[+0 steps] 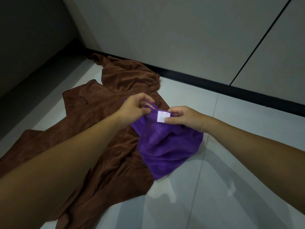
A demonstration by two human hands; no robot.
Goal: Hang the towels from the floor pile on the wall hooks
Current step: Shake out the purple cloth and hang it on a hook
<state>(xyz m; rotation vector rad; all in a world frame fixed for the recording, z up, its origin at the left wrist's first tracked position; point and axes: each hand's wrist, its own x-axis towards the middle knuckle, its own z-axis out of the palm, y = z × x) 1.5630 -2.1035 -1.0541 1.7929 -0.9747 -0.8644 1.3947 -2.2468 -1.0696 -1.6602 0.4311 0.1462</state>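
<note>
Purple terry towel (pixel 166 146) up off the glossy white tiled floor (pixel 214 195), bunched and held at its top edge by both hands! Left hand (pixel 134 107) pinches the hem between thumb and curled fingers; right hand (pixel 185 119) pinches beside the small white care label (pixel 161 116). Underneath, the crumpled brown towel (pixel 102 116) sprawls across the tiles, its far end reaching the black skirting board (pixel 214 84).

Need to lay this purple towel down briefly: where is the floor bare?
Bare tile lies right of the purple towel, up to the black baseboard, and nearer you. The brown towel crowds the centre and left.
</note>
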